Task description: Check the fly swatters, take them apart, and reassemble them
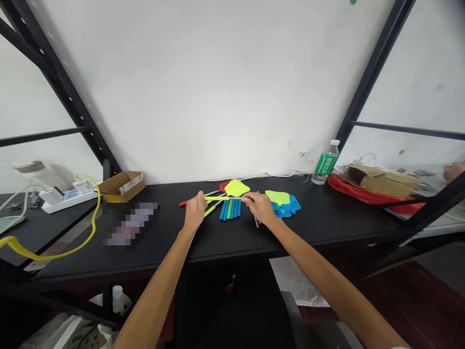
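Marking a bottle's [326, 162] green label [323, 164] are white characters [328, 166]; hands [195, 209] [260, 206] hold a rod [220, 198].

A black tabletop [327, 222] runs across the scene; at its far left stands an open cardboard box [125, 188], with a pixelated item [132, 225] nearer. In the middle lie a red swatter [223, 186] and a yellow-green swatter [237, 188], heads overlapping; just nearer is a row of blue and green handles [229, 210]; to the right lie metal rods [257, 223] and a stack of swatter heads [278, 198]; at the far right stand a bottle [326, 166] and, beside it, red sheeting [350, 195].
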The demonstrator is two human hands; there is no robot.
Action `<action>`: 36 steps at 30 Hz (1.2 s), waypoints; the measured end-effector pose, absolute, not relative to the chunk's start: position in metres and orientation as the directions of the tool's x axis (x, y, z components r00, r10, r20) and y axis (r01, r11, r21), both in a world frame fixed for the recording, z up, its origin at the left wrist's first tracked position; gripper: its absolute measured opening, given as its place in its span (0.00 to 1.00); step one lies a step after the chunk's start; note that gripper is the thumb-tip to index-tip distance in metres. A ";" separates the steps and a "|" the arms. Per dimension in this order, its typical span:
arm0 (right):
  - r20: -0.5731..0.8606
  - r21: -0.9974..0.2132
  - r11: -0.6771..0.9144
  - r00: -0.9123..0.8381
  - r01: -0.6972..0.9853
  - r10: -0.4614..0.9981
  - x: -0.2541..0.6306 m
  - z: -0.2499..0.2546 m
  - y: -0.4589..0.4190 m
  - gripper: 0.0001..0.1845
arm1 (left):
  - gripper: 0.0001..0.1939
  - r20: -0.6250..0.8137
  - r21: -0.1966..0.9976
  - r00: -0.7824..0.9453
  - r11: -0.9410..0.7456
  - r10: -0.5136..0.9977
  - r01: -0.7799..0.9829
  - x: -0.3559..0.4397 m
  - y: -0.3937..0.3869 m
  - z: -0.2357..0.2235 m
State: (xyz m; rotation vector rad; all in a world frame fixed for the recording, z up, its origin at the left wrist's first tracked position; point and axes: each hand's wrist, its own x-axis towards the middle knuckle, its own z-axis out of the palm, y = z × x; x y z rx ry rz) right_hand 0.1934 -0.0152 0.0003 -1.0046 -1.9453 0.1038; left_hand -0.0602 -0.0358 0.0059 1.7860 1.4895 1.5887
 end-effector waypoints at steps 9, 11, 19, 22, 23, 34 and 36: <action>0.671 -0.413 0.642 -0.260 0.647 0.694 0.192 0.001 -0.015 0.21 | 0.22 0.500 0.790 -0.077 -0.418 0.862 0.448 -0.056 -0.037 0.006; 0.668 -0.396 0.606 -0.236 0.690 0.705 0.192 0.003 -0.015 0.20 | 0.22 0.483 0.811 -0.076 -0.414 0.872 0.413 -0.054 -0.037 0.007; 0.547 -0.402 0.012 0.230 0.916 0.805 0.218 -0.011 0.000 0.35 | 0.23 0.557 0.785 -0.187 -0.439 0.809 0.436 -0.055 -0.042 0.015; 0.399 -0.412 -0.063 0.242 0.909 0.885 0.226 -0.012 0.002 0.34 | 0.23 0.559 0.784 -0.177 -0.447 0.810 0.432 -0.054 -0.043 0.015; 0.383 -0.405 -0.059 0.228 0.912 0.895 0.226 -0.011 0.001 0.32 | 0.23 0.558 0.783 -0.173 -0.447 0.812 0.432 -0.054 -0.043 0.015; 0.762 -0.575 0.268 0.386 0.773 0.521 0.241 0.013 -0.001 0.21 | 0.23 0.557 0.789 -0.191 -0.444 0.808 0.425 -0.053 -0.043 0.015; 0.746 -0.653 0.331 0.505 0.681 0.433 0.243 0.016 -0.001 0.24 | 0.23 0.562 0.787 -0.193 -0.449 0.804 0.422 -0.053 -0.043 0.015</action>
